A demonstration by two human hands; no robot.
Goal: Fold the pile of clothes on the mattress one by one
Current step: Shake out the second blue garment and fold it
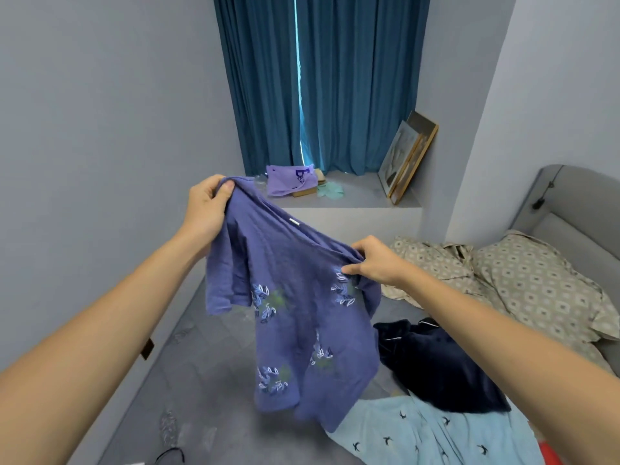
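Note:
A purple-blue shirt (292,297) with embroidered leaf patterns hangs in the air above the grey mattress (208,397). My left hand (208,206) pinches one shoulder of it, raised high at the left. My right hand (375,260) grips the other shoulder, lower and to the right, so the shirt hangs tilted. Its hem dangles just over the mattress. On the mattress to the right lie a dark navy garment (439,367) and a light blue garment with bird prints (419,434).
Two patterned pillows (523,290) lie by the grey headboard (570,209) at right. A ledge below the teal curtain (322,82) carries a purple bag (288,181) and leaning picture frames (406,156). The wall runs close along the left. A black cable (171,454) lies near the front.

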